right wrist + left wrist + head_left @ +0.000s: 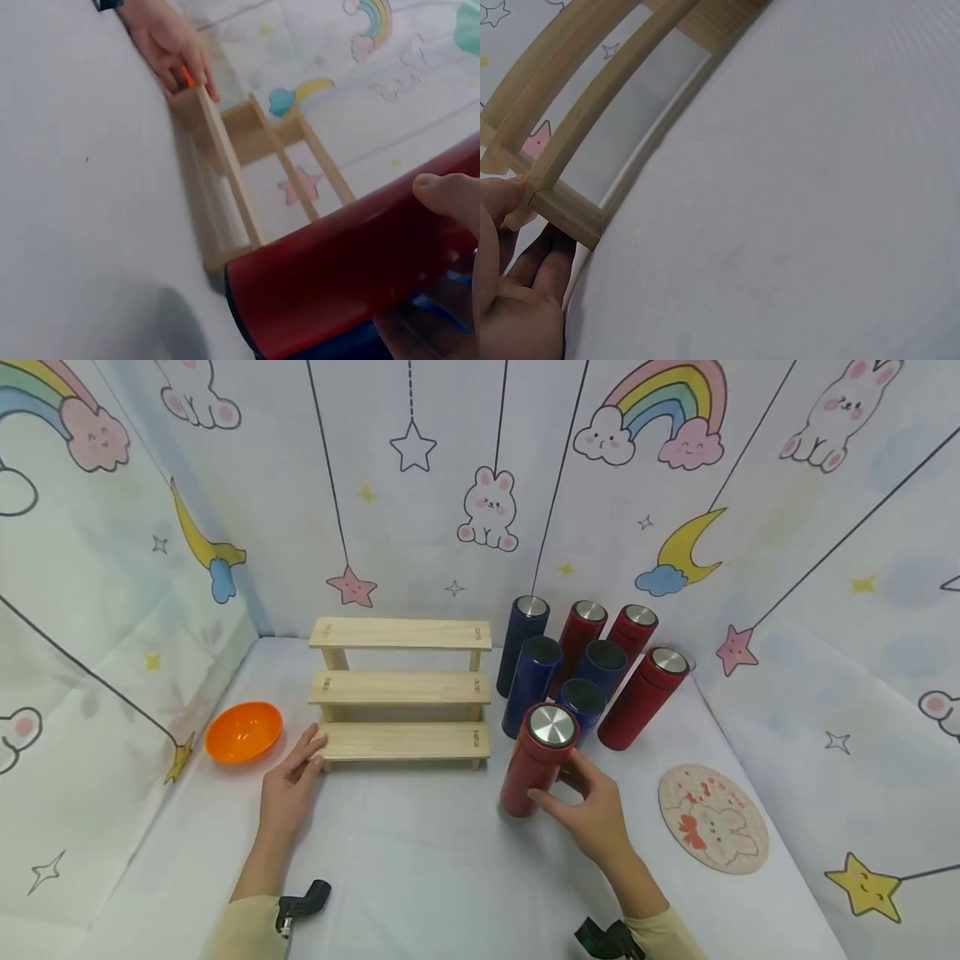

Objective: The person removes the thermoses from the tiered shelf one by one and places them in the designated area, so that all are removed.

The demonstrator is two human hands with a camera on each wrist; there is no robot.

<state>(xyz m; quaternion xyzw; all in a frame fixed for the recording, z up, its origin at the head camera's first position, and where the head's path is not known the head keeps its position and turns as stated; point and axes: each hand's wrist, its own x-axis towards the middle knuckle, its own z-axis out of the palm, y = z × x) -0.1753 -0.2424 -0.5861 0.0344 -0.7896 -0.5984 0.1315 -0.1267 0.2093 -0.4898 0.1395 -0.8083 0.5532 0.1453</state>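
Observation:
My right hand (596,814) grips a red vacuum flask (536,764) with a steel-topped lid, thumb on one side and fingers round the other. In the right wrist view the flask (337,262) is tilted and its base appears off the table. My left hand (288,781) holds the left end of the lowest step of a three-step wooden rack (405,741). In the left wrist view the left hand's fingers (551,274) reach under the rack's end piece (566,217). Several red and blue flasks stand right of the rack, including a red one (645,697) and a blue one (532,685).
An orange bowl (243,732) sits left of the rack. At the right lies a round rabbit-print mat (714,818). Patterned cloth walls (420,527) enclose the white table (420,868) at the back and both sides.

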